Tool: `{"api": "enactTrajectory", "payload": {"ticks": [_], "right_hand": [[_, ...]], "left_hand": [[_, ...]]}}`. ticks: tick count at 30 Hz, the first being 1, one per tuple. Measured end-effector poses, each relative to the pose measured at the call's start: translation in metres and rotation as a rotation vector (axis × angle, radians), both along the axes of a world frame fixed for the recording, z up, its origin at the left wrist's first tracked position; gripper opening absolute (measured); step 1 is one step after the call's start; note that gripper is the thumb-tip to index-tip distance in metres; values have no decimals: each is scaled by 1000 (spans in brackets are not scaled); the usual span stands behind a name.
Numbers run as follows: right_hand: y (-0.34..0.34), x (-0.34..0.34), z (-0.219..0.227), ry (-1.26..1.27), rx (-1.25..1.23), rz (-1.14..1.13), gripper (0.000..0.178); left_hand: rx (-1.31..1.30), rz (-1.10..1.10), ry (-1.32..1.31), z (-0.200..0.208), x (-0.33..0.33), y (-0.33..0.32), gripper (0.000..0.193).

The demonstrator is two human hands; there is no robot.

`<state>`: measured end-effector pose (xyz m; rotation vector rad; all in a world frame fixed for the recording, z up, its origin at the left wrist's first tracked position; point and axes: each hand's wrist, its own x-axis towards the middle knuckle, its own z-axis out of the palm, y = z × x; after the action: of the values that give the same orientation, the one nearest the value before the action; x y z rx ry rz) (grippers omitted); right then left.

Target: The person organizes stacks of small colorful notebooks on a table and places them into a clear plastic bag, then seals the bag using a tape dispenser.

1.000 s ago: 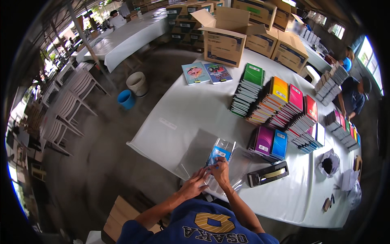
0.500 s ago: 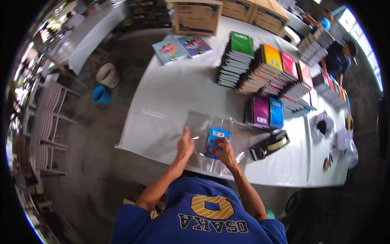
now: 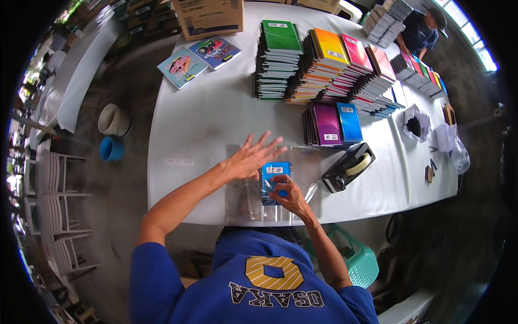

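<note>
A small blue spiral notebook lies on a clear plastic sheet near the table's front edge. Over the notebook's lower part, my right hand is closed, thumb and fingers curled together. Whatever it may pinch is too small to make out. My left hand is open with fingers spread, just above the notebook's top left corner and the sheet, holding nothing. To the right of the sheet stands a black tape dispenser with a roll of tape. Beyond it are purple notebooks and blue notebooks, stacked side by side.
Tall stacks of green notebooks, yellow notebooks and pink notebooks rise at the back. Two picture-covered books lie far left, by a cardboard box. A co-worker stands at the far right. A green plastic chair is below the table edge.
My left hand has moved up and to the right, from the sheet's left side to above the notebook's top, its fingers spreading. The right hand stays over the notebook. The head view has shifted.
</note>
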<state>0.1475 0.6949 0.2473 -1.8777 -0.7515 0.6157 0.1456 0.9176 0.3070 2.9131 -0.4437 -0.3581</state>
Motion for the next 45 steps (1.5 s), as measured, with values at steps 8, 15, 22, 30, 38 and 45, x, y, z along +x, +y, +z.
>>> {"api": "enactTrajectory", "payload": {"ticks": [8, 15, 22, 30, 38, 45], "right_hand": [[1, -6, 5, -108, 63, -43, 18], [-22, -5, 7, -43, -8, -40, 10], [-32, 2, -5, -509, -72, 203, 24], [-49, 17, -5, -472, 3, 172, 35], [-47, 18, -4, -623, -241, 213, 32], [-47, 16, 1, -592, -284, 209, 32]], "left_hand": [[16, -696, -125, -17, 33, -18, 52], [-175, -583, -466, -62, 19, -6, 30], [-155, -509, -541, -64, 18, -16, 30], [-209, -375, -488, -71, 13, -16, 34], [-247, -372, -530, -67, 17, -23, 28], [-241, -285, -429, -68, 18, -26, 33]]}}
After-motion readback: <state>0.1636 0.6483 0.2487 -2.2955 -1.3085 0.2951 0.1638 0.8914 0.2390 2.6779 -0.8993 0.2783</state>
